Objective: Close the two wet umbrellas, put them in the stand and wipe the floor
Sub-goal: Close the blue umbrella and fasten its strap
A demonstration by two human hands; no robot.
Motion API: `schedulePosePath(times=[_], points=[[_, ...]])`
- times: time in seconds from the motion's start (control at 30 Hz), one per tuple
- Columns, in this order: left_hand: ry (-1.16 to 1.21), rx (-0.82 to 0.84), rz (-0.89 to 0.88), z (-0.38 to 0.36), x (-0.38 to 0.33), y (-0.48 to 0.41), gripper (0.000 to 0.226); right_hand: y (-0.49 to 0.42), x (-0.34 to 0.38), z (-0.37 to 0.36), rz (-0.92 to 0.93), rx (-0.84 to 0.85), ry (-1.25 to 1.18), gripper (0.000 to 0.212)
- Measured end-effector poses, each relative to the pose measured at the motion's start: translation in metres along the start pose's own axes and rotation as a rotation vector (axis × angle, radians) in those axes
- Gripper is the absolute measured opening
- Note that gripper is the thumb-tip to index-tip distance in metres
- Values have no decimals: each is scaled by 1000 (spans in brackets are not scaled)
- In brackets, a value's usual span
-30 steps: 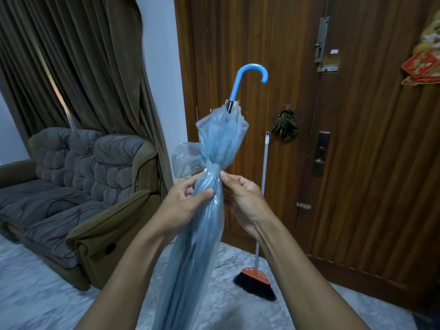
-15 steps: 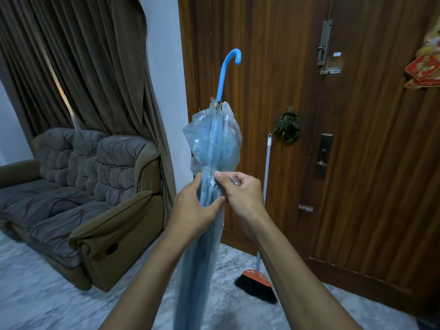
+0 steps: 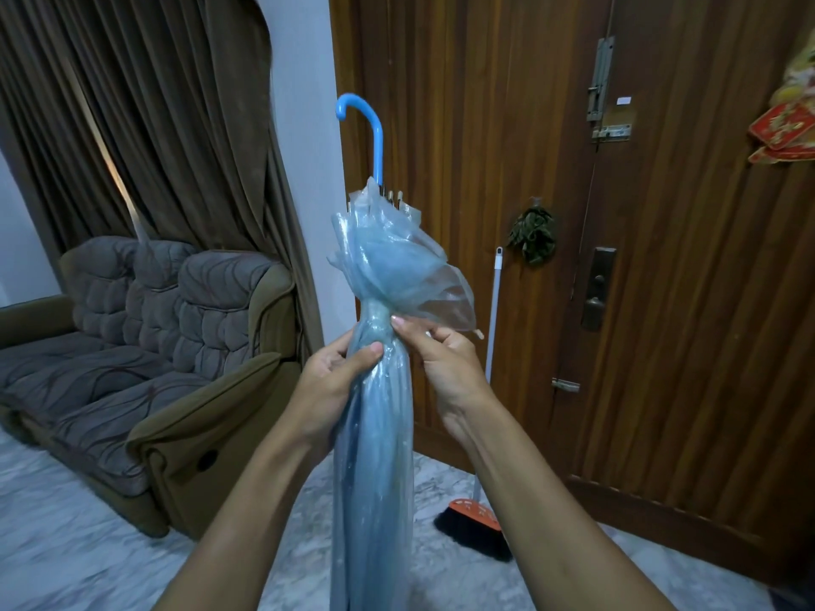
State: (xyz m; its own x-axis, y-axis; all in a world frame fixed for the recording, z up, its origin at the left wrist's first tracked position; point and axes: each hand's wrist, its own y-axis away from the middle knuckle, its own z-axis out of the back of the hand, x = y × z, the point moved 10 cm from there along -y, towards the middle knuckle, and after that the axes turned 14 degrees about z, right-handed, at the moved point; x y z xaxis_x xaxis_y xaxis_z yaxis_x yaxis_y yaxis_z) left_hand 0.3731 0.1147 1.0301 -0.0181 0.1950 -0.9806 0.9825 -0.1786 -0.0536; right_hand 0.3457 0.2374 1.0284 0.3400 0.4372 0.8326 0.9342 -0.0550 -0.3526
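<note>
A translucent blue umbrella (image 3: 375,456) is folded and held upright in front of me, its blue hooked handle (image 3: 368,130) on top. My left hand (image 3: 335,381) grips the bunched canopy at mid-height, thumb across the front. My right hand (image 3: 445,368) pinches the canopy at the cinched waist, where a loose flap of plastic (image 3: 436,293) billows out to the right. The umbrella's lower tip runs out of view at the bottom. No second umbrella or stand is in view.
A brown wooden door (image 3: 661,258) with a lock stands behind. A broom (image 3: 478,518) with an orange head leans against it on the marble floor (image 3: 66,544). A grey-brown sofa (image 3: 145,359) and dark curtains (image 3: 154,125) fill the left.
The umbrella has turned about its shaft, so the hook now points left instead of right. A canopy flap has come loose on the right. Both hands stay at the waist.
</note>
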Motion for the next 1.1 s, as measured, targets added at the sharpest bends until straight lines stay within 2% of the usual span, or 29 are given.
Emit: schedulePosePath(times=[0.13,0.2,0.3,0.37,0.43,0.5,0.63,0.7,0.8,0.9,1.1], points=[[-40,16,59,1,5,-3,33,1,-3,-1,-43,-7,-56,29],[-170,-24,46,6,2,-7,42,0,-1,3,-35,-30,-49,22],[-441,-283,-54,21,-12,-5,61,-2,2,7,13,-63,6,14],[-517,-463,-172,22,-24,5,54,-2,4,10,38,-106,60,18],[-592,-537,-272,8,-34,17,43,0,9,11,74,-157,100,19],[-623,-540,-281,1,-34,17,48,1,16,12,142,-196,152,15],[-647,-440,-198,-6,-28,8,81,0,28,9,215,-203,228,8],[-670,-447,-213,-8,-34,10,77,-1,34,6,257,-176,292,5],[-580,-496,-263,0,-44,13,58,-1,41,-5,329,-80,246,4],[-394,-453,-245,7,-43,11,39,-6,35,-9,271,-22,198,8],[-41,-309,-89,10,-23,-2,43,-4,21,-3,105,-70,72,10]])
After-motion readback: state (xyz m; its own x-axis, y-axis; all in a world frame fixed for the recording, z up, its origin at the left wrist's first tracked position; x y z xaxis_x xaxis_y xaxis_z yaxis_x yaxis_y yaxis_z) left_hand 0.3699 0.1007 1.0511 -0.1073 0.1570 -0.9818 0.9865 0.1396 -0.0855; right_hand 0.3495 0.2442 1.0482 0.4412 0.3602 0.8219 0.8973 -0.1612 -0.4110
